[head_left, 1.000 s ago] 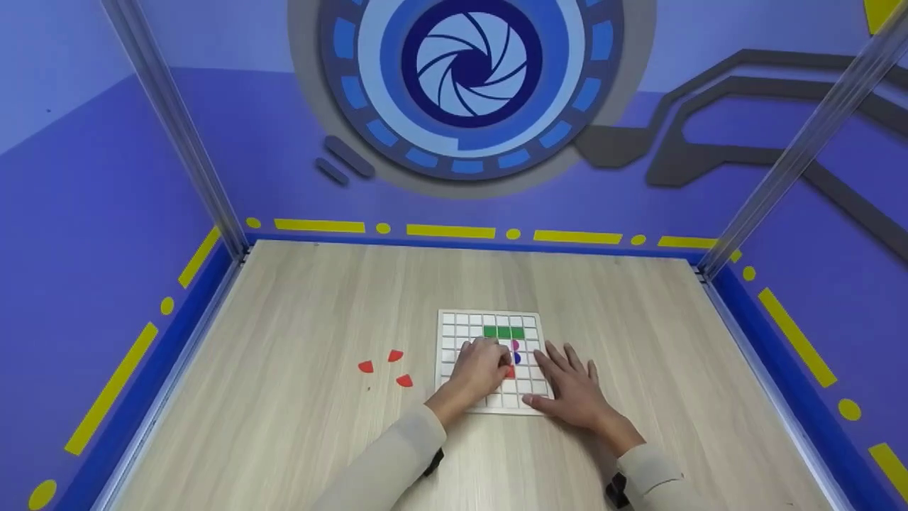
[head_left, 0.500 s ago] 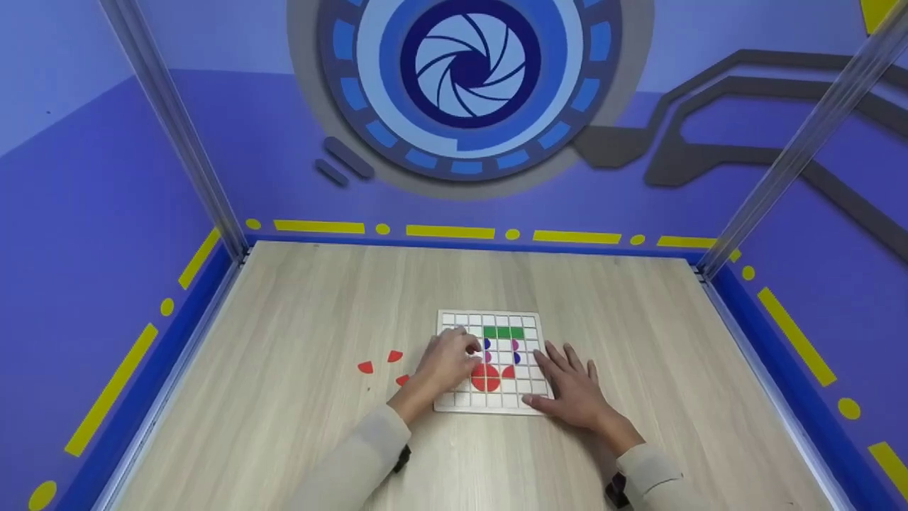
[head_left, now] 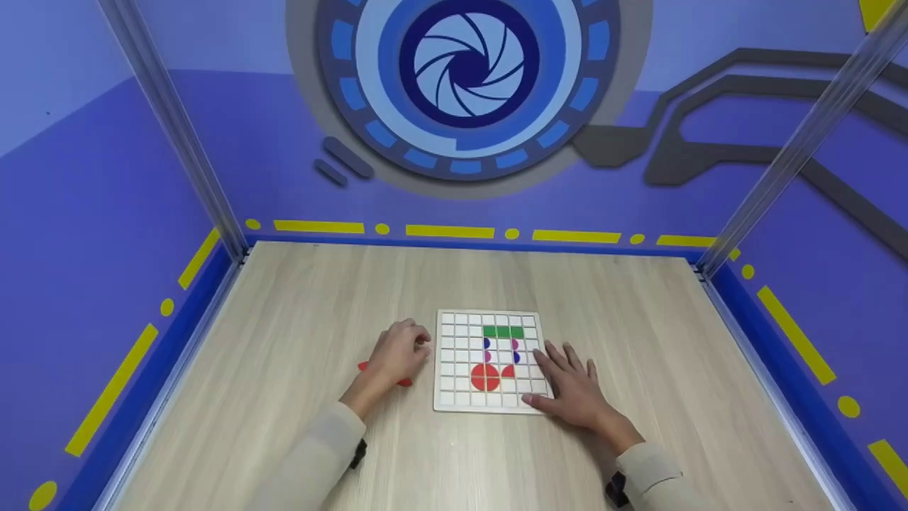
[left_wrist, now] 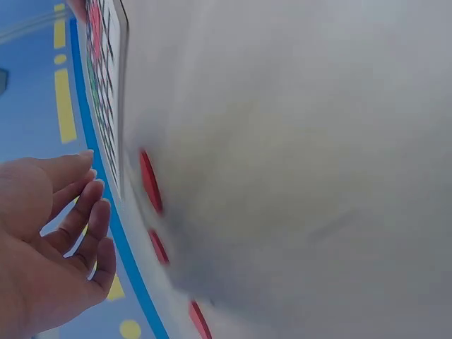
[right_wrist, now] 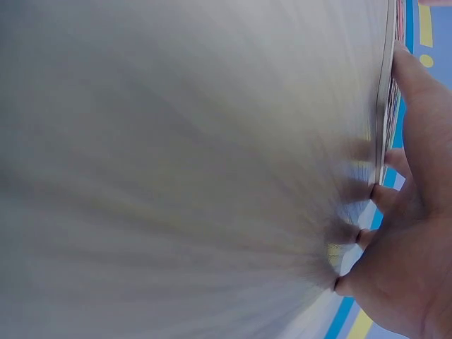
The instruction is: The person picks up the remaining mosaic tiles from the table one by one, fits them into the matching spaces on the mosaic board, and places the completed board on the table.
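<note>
A square white grid board (head_left: 454, 399) lies on the wooden table. My right hand (head_left: 573, 390) rests at its right edge, fingers spread, with the thumb on the near right corner area. Off the board's left side hovers my left hand (head_left: 397, 353), its fingers loosely bent and nothing between them. Under it lie red quarter-circle pieces; the head view shows one red piece (head_left: 404, 382) partly, while the left wrist view shows three, among them a near red piece (left_wrist: 200, 320). Set in the grid are green squares (head_left: 504, 331), blue and pink half-rounds, a red circle (head_left: 485, 377) and a red quarter (head_left: 508, 372).
Blue and purple panels with yellow dashes stand around the table (head_left: 340, 284) on the left, back and right. Metal posts (head_left: 177, 135) rise at the two back corners.
My left hand has moved left, off the board to above the loose red pieces, uncovering the red circle and half-rounds. My right hand has stayed put.
</note>
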Available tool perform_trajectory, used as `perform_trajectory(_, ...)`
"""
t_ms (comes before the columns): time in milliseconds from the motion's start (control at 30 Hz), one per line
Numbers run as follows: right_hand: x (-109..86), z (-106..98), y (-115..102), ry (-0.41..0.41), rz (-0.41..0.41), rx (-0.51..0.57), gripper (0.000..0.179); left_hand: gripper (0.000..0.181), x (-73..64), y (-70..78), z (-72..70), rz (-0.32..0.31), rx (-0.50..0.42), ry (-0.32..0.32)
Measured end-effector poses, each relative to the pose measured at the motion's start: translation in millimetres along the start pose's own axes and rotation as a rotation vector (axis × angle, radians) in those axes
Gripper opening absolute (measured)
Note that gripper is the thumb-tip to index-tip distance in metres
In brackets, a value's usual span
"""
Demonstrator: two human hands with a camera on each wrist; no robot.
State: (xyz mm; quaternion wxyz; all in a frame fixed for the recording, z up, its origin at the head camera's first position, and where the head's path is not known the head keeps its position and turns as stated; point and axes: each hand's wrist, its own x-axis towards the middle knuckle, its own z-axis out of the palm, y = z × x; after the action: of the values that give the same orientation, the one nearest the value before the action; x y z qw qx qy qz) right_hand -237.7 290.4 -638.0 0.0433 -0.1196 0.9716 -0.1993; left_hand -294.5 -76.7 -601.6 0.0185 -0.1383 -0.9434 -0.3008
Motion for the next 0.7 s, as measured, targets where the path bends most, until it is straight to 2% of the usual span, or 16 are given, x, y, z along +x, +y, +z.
perform_trajectory(167, -0.1, 0, -1, -0.005, 0.008, -0.004, 0.1, 0.013, -3.8, -19.9, -12.2, -0.016, 0.01, 0.018)
perform_trajectory(467, 2.1, 0, -2, -0.003, 0.01, -0.002, 0.101, 0.019, -12.5, -44.1, -31.5, -0.062, 0.006, -0.014)
perform_trajectory(700, 1.2, 1, -1, 0.0, 0.007, 0.008, 0.101, 0.024, -16.9, -56.6, -35.8, -0.051, -0.028, -0.045)
